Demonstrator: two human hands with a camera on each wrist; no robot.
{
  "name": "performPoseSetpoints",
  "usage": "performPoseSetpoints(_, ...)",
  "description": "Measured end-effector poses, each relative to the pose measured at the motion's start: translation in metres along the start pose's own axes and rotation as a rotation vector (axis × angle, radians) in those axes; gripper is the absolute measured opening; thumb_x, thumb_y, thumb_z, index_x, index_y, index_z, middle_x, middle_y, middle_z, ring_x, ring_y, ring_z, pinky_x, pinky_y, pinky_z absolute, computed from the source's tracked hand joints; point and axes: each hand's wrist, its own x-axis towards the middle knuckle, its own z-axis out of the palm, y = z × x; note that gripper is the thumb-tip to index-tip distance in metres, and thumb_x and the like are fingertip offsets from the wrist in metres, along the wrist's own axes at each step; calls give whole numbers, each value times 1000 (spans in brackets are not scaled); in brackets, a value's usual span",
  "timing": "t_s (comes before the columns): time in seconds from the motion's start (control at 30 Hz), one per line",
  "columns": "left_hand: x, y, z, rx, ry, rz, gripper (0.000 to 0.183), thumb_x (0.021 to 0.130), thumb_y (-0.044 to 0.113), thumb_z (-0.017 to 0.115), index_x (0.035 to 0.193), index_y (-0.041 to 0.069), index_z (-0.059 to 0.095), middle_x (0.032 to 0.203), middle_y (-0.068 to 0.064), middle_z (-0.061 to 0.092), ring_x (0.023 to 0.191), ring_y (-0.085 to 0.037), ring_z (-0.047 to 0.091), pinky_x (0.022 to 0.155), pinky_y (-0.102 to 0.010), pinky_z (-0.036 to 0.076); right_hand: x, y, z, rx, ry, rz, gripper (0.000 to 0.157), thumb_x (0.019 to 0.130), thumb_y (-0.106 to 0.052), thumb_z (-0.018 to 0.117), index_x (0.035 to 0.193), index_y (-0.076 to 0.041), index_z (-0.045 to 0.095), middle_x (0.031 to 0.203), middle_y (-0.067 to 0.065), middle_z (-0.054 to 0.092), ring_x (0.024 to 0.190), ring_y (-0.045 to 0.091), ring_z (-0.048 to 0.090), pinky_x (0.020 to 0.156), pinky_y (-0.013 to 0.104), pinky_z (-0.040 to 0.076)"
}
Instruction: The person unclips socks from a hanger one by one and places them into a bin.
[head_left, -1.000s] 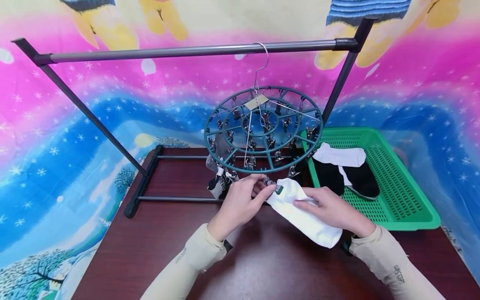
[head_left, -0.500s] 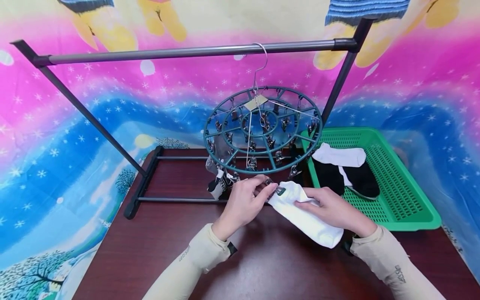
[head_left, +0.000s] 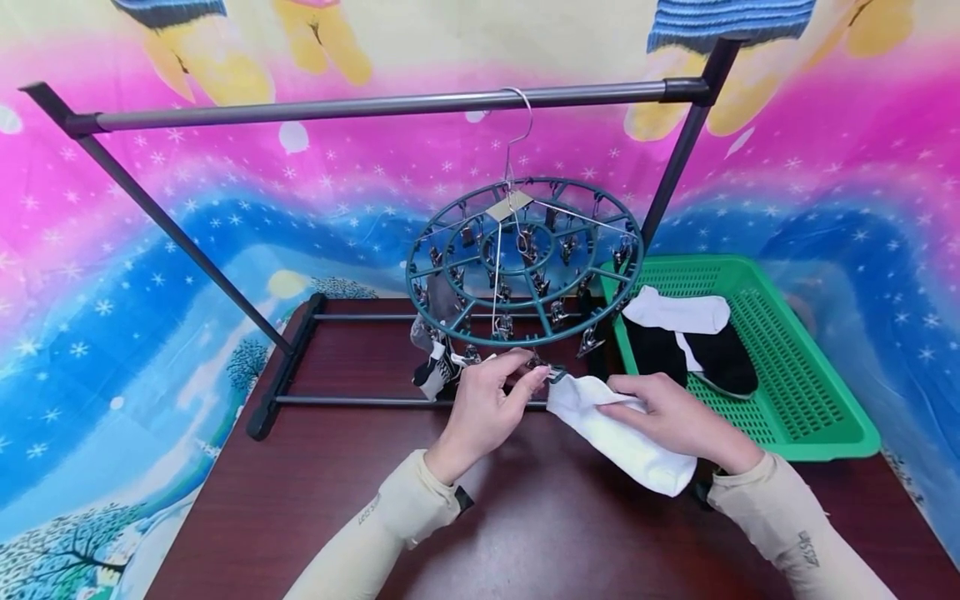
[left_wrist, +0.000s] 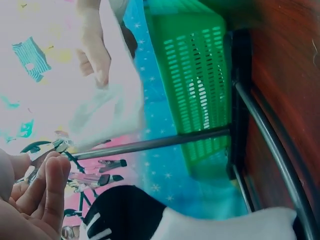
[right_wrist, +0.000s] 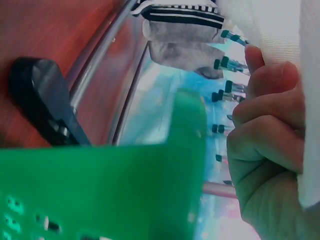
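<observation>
In the head view my left hand (head_left: 483, 408) pinches a metal clip (head_left: 556, 375) hanging at the front of a round green sock hanger (head_left: 525, 341). The clip's dark tip meets the cuff of a white sock (head_left: 626, 446); whether it bites the cloth is hard to tell. My right hand (head_left: 667, 417) grips that sock near the cuff, thumb on top, and the toe slants down to the right. The left wrist view shows the left fingers (left_wrist: 55, 185) on the clip below the sock. In the right wrist view, curled fingers (right_wrist: 270, 130) lie behind the white cloth.
The hanger hooks over the bar of a dark rack (head_left: 390, 103) on the brown table (head_left: 337, 508). Grey and black-and-white socks (head_left: 437, 371) hang at its left. To the right stands a green basket (head_left: 817, 375) with a white sock (head_left: 678, 312) and black socks (head_left: 720, 358).
The white sock has shifted slightly right and its cuff has flattened by the clip. Both hands have moved a little to the right, each keeping its hold.
</observation>
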Motion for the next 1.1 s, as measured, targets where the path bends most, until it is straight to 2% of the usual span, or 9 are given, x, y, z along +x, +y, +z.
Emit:
performPoseSetpoints(0.17, -1, -2, -2, 74, 26, 34, 22, 98, 23, 72, 110, 5, 76, 95, -4, 79, 79, -12, 75, 70, -24, 59, -4, 0, -13, -17, 21, 12, 36, 100, -20, 71, 76, -21, 44, 72, -14, 20, 62, -2, 24, 56, 23, 31)
performPoseSetpoints(0.43, -8, -7, -10, 114, -56, 8, 29, 95, 26, 77, 118, 8, 72, 93, -1, 77, 76, -7, 73, 72, -20, 59, -9, 4, -44, -52, 82, 3, 41, 100, -14, 70, 76, -18, 37, 75, -13, 17, 64, -2, 16, 54, 24, 26)
performPoseSetpoints(0.57, -13, -11, -18, 91, -52, 24, 31, 95, 23, 77, 122, 9, 69, 91, 0, 75, 76, -6, 71, 72, -17, 58, -11, 8, -63, -81, 97, 34, 34, 101, -14, 67, 78, -18, 43, 70, -13, 24, 57, 0, 26, 53, 24, 30)
performPoseSetpoints(0.63, -16, -14, -24, 100, -19, 55, 28, 95, 20, 77, 120, 9, 70, 91, 1, 75, 76, -6, 71, 72, -15, 57, -11, 12, -72, -84, 90, 81, 26, 103, -17, 65, 81, -18, 50, 67, -11, 35, 54, 3, 38, 51, 24, 37)
performPoseSetpoints(0.73, -22, -25, -35, 135, 74, 137, 20, 95, 16, 75, 113, 7, 73, 91, -2, 75, 77, -9, 71, 71, -19, 58, -11, 18, -86, -78, 67, 167, 13, 106, -24, 61, 94, -19, 63, 68, -4, 53, 54, 11, 54, 50, 27, 46)
performPoseSetpoints(0.87, -30, -52, -55, 220, 252, 220, 14, 93, 12, 73, 105, 7, 77, 93, -4, 76, 80, -17, 70, 74, -28, 58, -10, 28, -102, -80, 51, 249, 16, 108, -30, 58, 108, -18, 68, 73, 3, 59, 53, 15, 58, 49, 31, 49)
performPoseSetpoints(0.93, -33, -69, -68, 273, 322, 209, 14, 93, 14, 72, 104, 8, 78, 95, -5, 76, 83, -21, 69, 78, -33, 55, -9, 33, -107, -86, 43, 280, 20, 108, -32, 56, 112, -16, 69, 74, 5, 59, 53, 16, 58, 48, 32, 49)
performPoseSetpoints(1.0, -38, -87, -81, 332, 356, 151, 16, 93, 14, 70, 106, 10, 78, 96, -5, 76, 85, -24, 67, 79, -36, 53, -7, 39, -112, -109, 35, 298, 23, 108, -34, 56, 113, -15, 69, 75, 6, 58, 54, 17, 57, 50, 32, 49)
performPoseSetpoints(1.1, -48, -113, -102, 423, 274, -18, 26, 91, 14, 70, 116, 12, 75, 103, -7, 74, 93, -28, 65, 83, -42, 49, -4, 50, -115, -133, 1, 329, 28, 108, -38, 55, 115, -14, 69, 77, 6, 55, 55, 17, 56, 52, 32, 48)
